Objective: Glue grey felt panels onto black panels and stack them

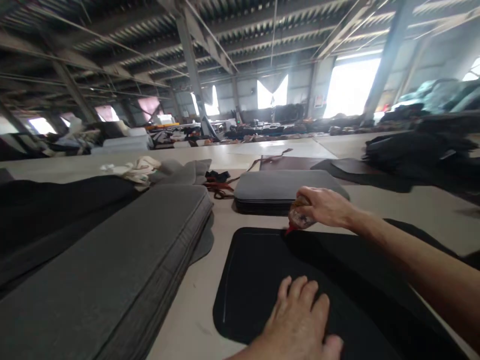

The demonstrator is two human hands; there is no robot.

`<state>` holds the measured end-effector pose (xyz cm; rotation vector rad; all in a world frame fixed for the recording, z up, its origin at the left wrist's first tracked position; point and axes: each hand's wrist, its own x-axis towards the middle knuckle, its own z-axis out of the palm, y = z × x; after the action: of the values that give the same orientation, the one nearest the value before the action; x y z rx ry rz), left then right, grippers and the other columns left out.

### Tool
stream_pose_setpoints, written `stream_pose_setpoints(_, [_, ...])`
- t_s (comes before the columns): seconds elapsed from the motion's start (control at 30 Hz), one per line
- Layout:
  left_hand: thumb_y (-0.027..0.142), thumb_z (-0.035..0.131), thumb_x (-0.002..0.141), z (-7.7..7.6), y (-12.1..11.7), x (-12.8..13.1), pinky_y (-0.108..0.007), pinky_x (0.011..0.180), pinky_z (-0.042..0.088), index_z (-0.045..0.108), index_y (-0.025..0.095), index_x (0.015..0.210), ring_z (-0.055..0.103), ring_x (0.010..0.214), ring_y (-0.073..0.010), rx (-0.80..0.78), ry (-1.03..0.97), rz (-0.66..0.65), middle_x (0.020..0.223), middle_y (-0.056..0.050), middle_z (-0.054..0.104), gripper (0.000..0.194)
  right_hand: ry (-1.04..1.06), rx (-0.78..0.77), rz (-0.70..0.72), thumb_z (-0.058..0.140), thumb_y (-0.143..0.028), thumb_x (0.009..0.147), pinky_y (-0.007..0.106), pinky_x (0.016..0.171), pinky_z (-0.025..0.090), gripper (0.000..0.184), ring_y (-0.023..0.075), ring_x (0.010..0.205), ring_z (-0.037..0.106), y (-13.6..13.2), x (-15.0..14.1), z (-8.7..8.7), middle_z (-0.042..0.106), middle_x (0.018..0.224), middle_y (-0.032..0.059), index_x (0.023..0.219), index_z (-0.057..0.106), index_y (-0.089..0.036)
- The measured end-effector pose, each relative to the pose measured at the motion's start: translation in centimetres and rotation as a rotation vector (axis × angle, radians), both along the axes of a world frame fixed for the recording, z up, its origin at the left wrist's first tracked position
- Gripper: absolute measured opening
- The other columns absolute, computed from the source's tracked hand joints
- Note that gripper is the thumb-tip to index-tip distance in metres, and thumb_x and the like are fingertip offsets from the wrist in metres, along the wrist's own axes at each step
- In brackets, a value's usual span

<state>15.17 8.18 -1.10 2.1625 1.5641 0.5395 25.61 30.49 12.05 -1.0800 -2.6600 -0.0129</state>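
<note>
While the black, flat sheet of cloth-like material with rounded corners [255, 280] was held under the left hand [296, 320], a small, squat, mottled bottle [301, 212] was gripped in the right hand [324, 205] at its far edge. The bottle was tipped downward, and its pointed red nozzle [290, 228] was brought to the sheet's margin; whether the two were touching could not be told. The fingers of the right hand were curled around the bottle, pinching it, while those of the left hand were laid on the sheet, slightly spread, with the thumb set apart. Thin pale lines were seen just inside the sheet's left and far edges.

The sheet was laid on the pale table [187, 305]. Just beyond it, a neat stack of grey, round-cornered panels [277, 185] was placed, and to the left a long, thick stack of dark grey panels [150, 240] was set. A crumpled cream cloth [142, 169] was left behind that long stack, and a dark fabric heap [416, 150] was piled at the far right.
</note>
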Motion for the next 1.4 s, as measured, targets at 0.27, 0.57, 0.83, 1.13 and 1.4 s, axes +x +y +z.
stream_pose_setpoints(0.27, [0.057,0.051,0.093,0.1,0.8,-0.4,-0.062,0.124,0.017,0.048,0.022,0.147,0.026,0.150,-0.0346,-0.052,0.179,0.017,0.159,-0.012,0.038,0.064,0.011,-0.028,-0.227,0.052,-0.038,0.087,0.030,0.064,0.033,0.024,0.0237,0.082,0.059,0.4,10.3,0.1,0.067,0.098,0.0083,0.101,0.059,-0.020])
stream_pose_setpoints(0.57, [0.031,0.060,0.086,-0.8,1.4,-1.0,-0.066,0.115,0.037,0.052,0.023,0.143,0.041,0.143,-0.0369,0.135,0.369,-0.036,0.152,-0.011,0.048,0.058,0.103,-0.074,-0.449,0.056,-0.044,0.083,0.029,0.064,0.038,0.036,0.0256,0.083,0.063,0.4,18.5,-1.2,0.069,0.096,0.0087,0.108,0.064,-0.020])
stream_pose_setpoints(0.83, [0.036,0.057,0.091,-1.1,1.0,-1.1,-0.064,0.110,0.045,0.054,0.023,0.140,0.048,0.138,-0.0362,0.320,0.428,-0.031,0.148,-0.012,0.053,0.051,0.119,-0.094,-0.455,0.054,-0.045,0.085,0.031,0.067,0.039,0.037,0.0265,0.084,0.063,-2.0,19.9,-1.0,0.068,0.096,0.0095,0.111,0.062,-0.019])
stream_pose_setpoints(1.13, [0.036,0.053,0.093,-0.5,0.5,-1.0,-0.064,0.114,0.041,0.054,0.023,0.140,0.045,0.140,-0.0333,0.284,0.327,0.013,0.148,-0.012,0.052,0.048,0.117,-0.249,-0.382,0.056,-0.046,0.085,0.031,0.072,0.044,0.036,0.0251,0.087,0.064,-8.3,22.5,-0.2,0.069,0.098,0.0069,0.111,0.062,-0.022])
stream_pose_setpoints(1.4, [0.026,0.037,0.099,-0.9,0.8,-1.3,-0.058,0.112,0.044,0.054,0.017,0.135,0.050,0.132,-0.0287,0.277,0.145,0.057,0.140,-0.015,0.055,0.041,0.225,-0.375,-0.377,0.057,-0.046,0.087,0.031,0.073,0.049,0.032,0.0244,0.088,0.065,-15.4,25.3,-0.8,0.069,0.100,0.0034,0.108,0.062,-0.023])
